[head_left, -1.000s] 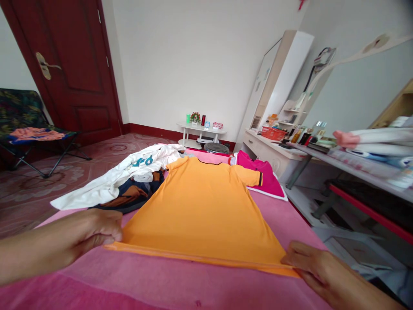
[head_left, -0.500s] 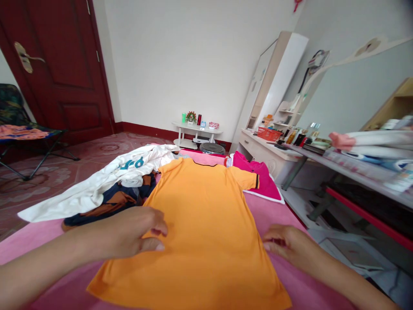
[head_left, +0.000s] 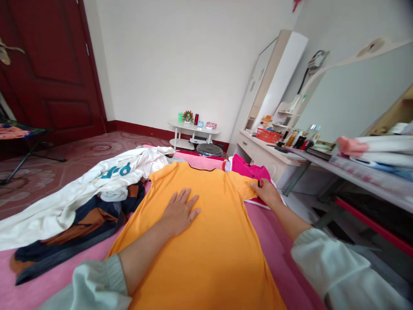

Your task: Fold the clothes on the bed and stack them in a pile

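An orange T-shirt (head_left: 209, 241) with dark trim at neck and cuff lies spread out on a pink bed cover (head_left: 271, 241), its neckline away from me. My left hand (head_left: 181, 212) rests flat on the shirt's upper left part, fingers spread. At the end of the right sleeve, my right hand (head_left: 266, 191) pinches the dark cuff between thumb and fingers. A magenta garment with white edging (head_left: 243, 165) lies partly beneath that sleeve.
Left of the shirt lie a white garment with teal lettering (head_left: 87, 185) and a navy and brown garment (head_left: 84, 224). A low white table (head_left: 193, 126) stands by the far wall. To the right are a dresser (head_left: 254, 145) and a grey-topped table (head_left: 309, 157).
Both hands have reached forward. My left hand has come down flat on the shirt, and my right hand has moved from the shirt's side up to the sleeve cuff and gripped it.
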Demonstrator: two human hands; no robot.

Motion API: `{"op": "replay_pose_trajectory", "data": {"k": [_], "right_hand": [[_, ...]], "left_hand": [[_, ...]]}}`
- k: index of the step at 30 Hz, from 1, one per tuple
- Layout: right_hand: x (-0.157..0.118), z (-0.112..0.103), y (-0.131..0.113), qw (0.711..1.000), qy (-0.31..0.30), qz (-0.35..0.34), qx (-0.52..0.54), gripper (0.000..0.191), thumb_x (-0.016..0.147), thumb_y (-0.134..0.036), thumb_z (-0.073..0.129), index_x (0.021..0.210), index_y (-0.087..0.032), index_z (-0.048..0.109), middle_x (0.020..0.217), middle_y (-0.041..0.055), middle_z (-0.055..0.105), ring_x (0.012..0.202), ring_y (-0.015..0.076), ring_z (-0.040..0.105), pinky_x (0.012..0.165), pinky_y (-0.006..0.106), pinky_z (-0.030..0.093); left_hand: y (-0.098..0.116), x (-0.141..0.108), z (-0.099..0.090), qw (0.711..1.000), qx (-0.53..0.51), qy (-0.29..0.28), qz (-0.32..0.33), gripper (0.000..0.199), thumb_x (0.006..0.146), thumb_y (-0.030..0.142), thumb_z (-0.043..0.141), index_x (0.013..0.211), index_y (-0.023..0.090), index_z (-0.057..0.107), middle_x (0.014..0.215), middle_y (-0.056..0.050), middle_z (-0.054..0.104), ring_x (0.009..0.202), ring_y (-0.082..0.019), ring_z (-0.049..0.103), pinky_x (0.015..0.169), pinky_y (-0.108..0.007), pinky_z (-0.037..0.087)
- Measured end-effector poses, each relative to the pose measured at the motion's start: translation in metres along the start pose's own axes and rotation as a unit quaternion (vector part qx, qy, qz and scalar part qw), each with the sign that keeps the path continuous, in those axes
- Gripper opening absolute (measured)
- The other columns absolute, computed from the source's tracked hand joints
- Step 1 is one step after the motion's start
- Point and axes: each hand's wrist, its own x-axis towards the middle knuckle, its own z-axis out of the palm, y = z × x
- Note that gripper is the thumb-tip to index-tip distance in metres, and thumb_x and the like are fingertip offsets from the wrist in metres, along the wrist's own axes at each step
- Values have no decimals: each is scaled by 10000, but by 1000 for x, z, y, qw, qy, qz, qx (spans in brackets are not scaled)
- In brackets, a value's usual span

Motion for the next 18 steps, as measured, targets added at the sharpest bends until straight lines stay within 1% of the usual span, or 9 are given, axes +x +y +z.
{"op": "replay_pose_trajectory", "data": {"k": [1,3,6,9,11,12,15,16,18], "right_hand": [[4,3,-3,1000,-1,6,-2,500,756,-435,608,1163,-143,597,1029,138,671,921,244,631,751,293,468],[10,8,-9,1000,-12,-12,-9,537,725,-414,644,1203,-177,583,1078,120,660,959,249,620,778,297,467],[14,14,-15,998,-17,-63,-15,379,754,-270,585,1123,-220,654,1081,84,662,974,229,605,827,298,456],[16,14,-10,995,45,-90,-11,366,778,-163,457,1054,-193,695,1050,93,665,961,215,596,837,297,449],[16,11,-1,993,80,-87,-19,398,772,-147,428,1071,-182,688,1062,99,654,967,221,589,835,309,448],[16,10,4,993,81,-78,-32,403,770,-152,427,1078,-186,686,1072,102,647,963,226,590,827,320,450],[15,5,11,993,43,-44,-102,379,780,-179,438,1054,-205,699,1076,130,629,955,266,587,804,384,451],[14,4,8,991,45,-36,-124,368,787,-183,439,1045,-204,701,1092,144,618,985,292,571,818,423,440],[10,1,-7,986,82,-46,-140,372,801,-173,431,1077,-193,680,1181,162,575,1090,334,505,875,495,394]], "left_hand": [[0,-1,0,1000,3,-1,1,564,921,537,258,1402,266,374,1510,-112,253,1399,-279,167,1110,-504,149],[1,-1,-1,1000,6,-3,-2,565,921,542,249,1404,274,368,1512,-107,248,1399,-272,168,1113,-494,146],[2,-1,-3,1000,4,-5,-6,565,920,546,245,1406,281,362,1517,-102,235,1400,-266,169,1115,-490,140],[1,-1,-3,1000,-5,-3,-1,566,919,546,250,1406,281,359,1519,-100,231,1399,-269,170,1112,-498,142],[1,-1,-2,1000,-12,-2,0,557,916,544,260,1402,292,364,1521,-88,230,1399,-272,172,1110,-503,144],[1,-1,-2,1000,-16,-1,0,551,915,543,266,1399,300,367,1522,-80,230,1399,-272,171,1109,-505,144],[1,-1,-2,1000,-26,0,-1,535,914,538,281,1394,321,371,1521,-64,238,1399,-276,169,1109,-508,137],[1,-1,-3,1000,-28,-1,-1,534,915,536,281,1395,321,371,1521,-68,237,1399,-279,167,1108,-510,135],[2,-1,-5,1000,-28,-4,-1,536,916,536,280,1396,316,370,1522,-84,229,1399,-287,164,1107,-514,132]]}}
